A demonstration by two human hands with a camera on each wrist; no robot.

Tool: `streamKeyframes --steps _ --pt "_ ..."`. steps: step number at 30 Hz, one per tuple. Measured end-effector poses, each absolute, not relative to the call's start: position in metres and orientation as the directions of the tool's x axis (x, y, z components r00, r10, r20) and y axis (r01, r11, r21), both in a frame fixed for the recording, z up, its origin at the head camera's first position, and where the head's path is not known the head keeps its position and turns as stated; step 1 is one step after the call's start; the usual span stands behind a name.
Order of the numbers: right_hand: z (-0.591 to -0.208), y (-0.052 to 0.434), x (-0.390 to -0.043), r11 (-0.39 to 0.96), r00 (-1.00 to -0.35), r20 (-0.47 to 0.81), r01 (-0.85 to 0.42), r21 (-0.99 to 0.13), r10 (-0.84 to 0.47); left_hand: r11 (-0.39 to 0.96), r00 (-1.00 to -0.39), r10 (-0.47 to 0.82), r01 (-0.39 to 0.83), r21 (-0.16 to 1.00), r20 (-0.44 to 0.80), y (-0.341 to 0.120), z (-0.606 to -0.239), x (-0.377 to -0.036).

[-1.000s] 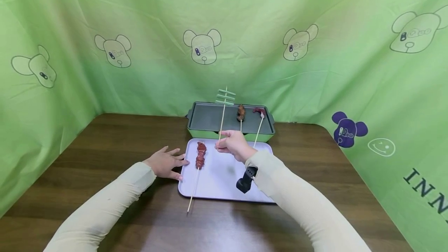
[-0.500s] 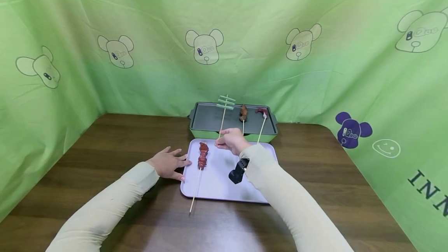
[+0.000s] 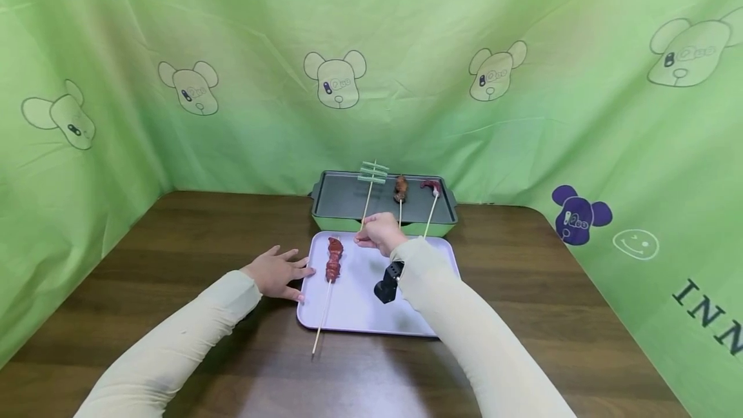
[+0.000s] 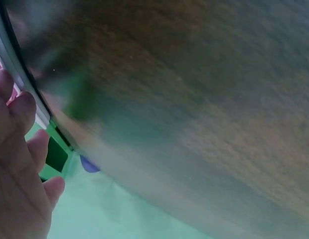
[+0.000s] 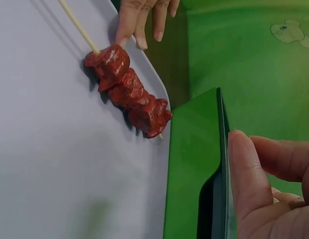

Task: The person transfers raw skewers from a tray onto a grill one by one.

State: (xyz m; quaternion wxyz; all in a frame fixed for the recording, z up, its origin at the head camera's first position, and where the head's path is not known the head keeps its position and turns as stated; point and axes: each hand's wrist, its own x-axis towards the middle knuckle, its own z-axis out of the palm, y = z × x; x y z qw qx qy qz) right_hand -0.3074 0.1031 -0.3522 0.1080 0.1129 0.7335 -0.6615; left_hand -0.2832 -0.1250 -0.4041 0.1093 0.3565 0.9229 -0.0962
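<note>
My right hand [image 3: 381, 232] pinches the lower stick of a skewer threaded with green strips [image 3: 373, 171]. Those strips overlap the dark plate of the green tabletop grill [image 3: 342, 202]. In the right wrist view, thumb and forefinger meet beside the grill's edge; the stick is hidden there. My left hand [image 3: 277, 273] lies with fingers spread, fingertips at the left rim of the pale lilac tray [image 3: 360, 315]. On that tray rests a red meat skewer [image 3: 333, 260], its stick reaching past the front rim.
A brown meat skewer [image 3: 400, 189] and a dark red, curled skewer [image 3: 431, 187] lie on the grill's right half, sticks pointing toward me. All stands on a dark wooden table [image 3: 232, 224], with a green curtain [image 3: 261, 134] behind and at the sides.
My right hand has lowered the green-strip skewer toward the grill plate and shifted slightly forward and left. The left hand stays at the tray's rim.
</note>
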Motion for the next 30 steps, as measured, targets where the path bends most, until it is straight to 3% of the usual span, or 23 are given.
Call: streamKeyframes --steps 30 --pt "-0.367 0.103 -0.308 0.039 -0.938 -0.346 0.347 -0.937 0.033 0.712 -0.729 0.632 0.680 -0.172 -0.264 -0.125 -0.407 -0.283"
